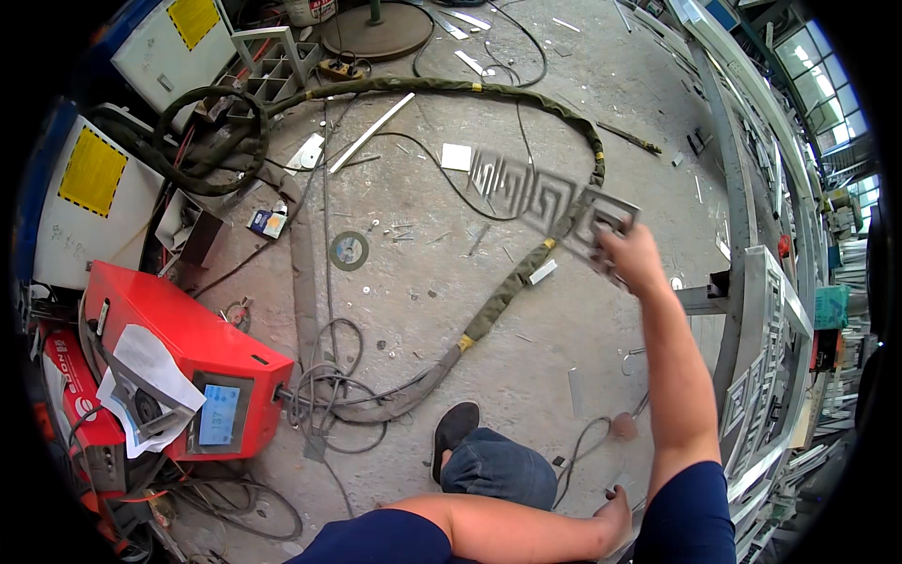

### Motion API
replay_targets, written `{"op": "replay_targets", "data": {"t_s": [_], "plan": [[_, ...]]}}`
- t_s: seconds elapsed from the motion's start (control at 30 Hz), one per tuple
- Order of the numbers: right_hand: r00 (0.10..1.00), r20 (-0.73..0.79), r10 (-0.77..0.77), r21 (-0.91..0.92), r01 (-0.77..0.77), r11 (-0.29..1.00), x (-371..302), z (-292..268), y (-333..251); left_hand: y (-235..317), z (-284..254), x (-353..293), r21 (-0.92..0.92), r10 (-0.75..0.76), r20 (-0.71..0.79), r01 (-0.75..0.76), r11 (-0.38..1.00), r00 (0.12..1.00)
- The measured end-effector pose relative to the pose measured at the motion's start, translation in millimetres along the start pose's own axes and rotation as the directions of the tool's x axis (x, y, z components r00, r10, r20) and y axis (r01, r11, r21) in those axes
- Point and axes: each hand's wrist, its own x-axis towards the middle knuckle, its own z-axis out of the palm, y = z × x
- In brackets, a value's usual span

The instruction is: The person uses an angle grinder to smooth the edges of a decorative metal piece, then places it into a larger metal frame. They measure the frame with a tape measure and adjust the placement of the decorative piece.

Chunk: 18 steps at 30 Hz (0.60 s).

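My right hand (631, 258), arm stretched forward, is closed on one end of a grey metal fretwork strip (550, 197) with a square spiral key pattern. The strip is held up above the floor, and its far end is smeared by motion. Under it runs a thick green-sleeved hose (512, 287) with yellow bands. My left hand (615, 520) is low in the view, near my right sleeve, with the forearm laid across in front of me. One fingertip or thumb points up; the other fingers are hidden, so its grip does not show.
A red machine (188, 367) with a lit screen stands at left, amid tangled cables (329, 395). A grinding disc (349, 251), a white strip (371, 132) and metal scraps lie on the concrete floor. At right is a metal frame (752, 376) with similar fretwork.
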Motion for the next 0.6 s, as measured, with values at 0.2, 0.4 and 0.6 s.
{"op": "replay_targets", "data": {"t_s": [0.2, 0.4, 0.6], "plan": [[0.986, 0.124, 0.115, 0.317, -0.149, 0.937, -113, -81, 39, 11, -1, -8, 0.069, 0.06, 0.092, -0.066, 0.995, 0.994], [0.999, -0.036, 0.033, 0.499, -0.01, 0.866, -71, -2, 42, 33, 6, -1, 0.069, 0.059, 0.047, -0.063, 0.996, 0.997], [0.974, -0.224, 0.022, 0.578, 0.115, 0.808, 53, 106, 7, 42, 10, 3, -0.006, 0.1, -0.036, -0.101, 0.995, 0.994]]}}
